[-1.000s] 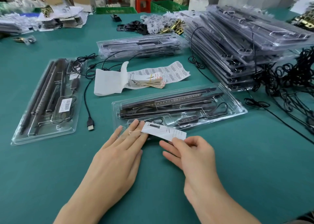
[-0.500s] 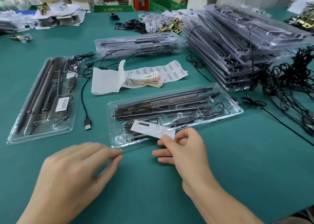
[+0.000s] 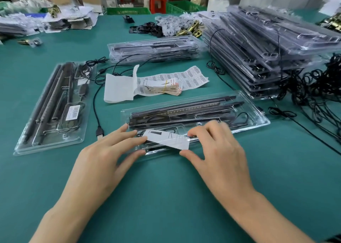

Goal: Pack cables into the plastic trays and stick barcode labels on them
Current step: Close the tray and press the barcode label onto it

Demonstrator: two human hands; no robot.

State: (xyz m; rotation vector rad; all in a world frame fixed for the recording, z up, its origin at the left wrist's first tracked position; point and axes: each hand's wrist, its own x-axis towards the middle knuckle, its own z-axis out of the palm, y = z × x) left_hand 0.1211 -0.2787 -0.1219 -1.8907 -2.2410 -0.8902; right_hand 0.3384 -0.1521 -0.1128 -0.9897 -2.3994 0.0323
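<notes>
The green bench (image 3: 55,178), the tall stack (image 3: 267,45) of trays at your right and the loose cables (image 3: 323,87) beside it are as they were 1 second ago. The change is all in front of you.

The front tray (image 3: 254,117) lies crosswise just before your hands. It is clear plastic, with long dark bars in its far channels and a thin black cable looped in its right pocket.

Your left hand (image 3: 103,157) was off the tray 0.5 seconds ago, low over the bench. Now it is back at the tray's left end. Its fingers (image 3: 136,140) are nearly straight and spread, and the tips rest on the left end of the white slip (image 3: 166,140) without gripping anything.

Your right hand (image 3: 217,150) has come forward over the tray. Its fingers (image 3: 195,131) curl onto the slip's far edge and the thumb sits at the near right corner, so it holds that end between them, though blur softens this hand.

The slip now lies flat across the tray's near compartment. I judge that you are seating it, and that this tray still needs its label. The finished tray (image 3: 53,109) at your left carries 1 barcode label (image 3: 73,112), and the label sheet (image 3: 191,77) waits just behind the front tray.
</notes>
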